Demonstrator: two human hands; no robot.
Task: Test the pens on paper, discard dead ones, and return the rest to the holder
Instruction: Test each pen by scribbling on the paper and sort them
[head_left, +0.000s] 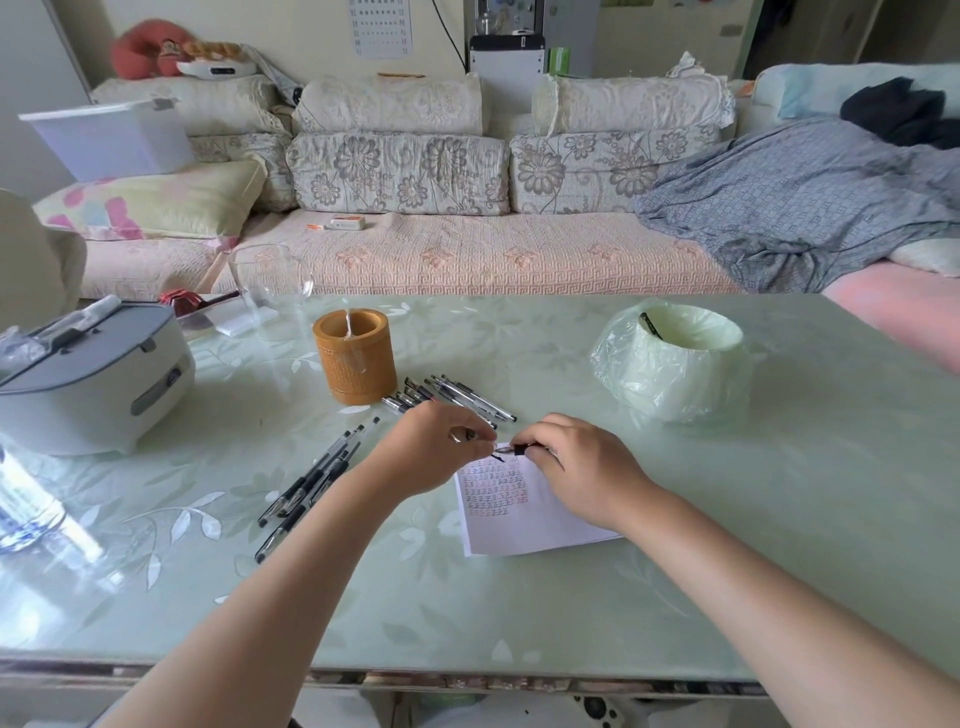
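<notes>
We are holding one pen (511, 450) between both hands just above the top edge of the paper (524, 512), so that the tip is close to where we want to write. Our right hand (582, 467) is grasping the barrel, and our left hand (434, 447) is pinching at the tip end, probably pulling off or refitting the cap; the cap itself is too small to make out. The paper is lying flat on the bench (727, 545) right before us, and it is already carrying rows of small test marks. To the left a loose group of pens (306, 483) is lying in a fan, and another group (457, 397) is lying just beside the brown holder (356, 356), so we are apparently keeping two lots apart, though which lot is tested we cannot tell. The lined bin (675, 364) is standing to the right, within easy reach of the right hand, and a dark pen-like thing is already leaning inside it.
</notes>
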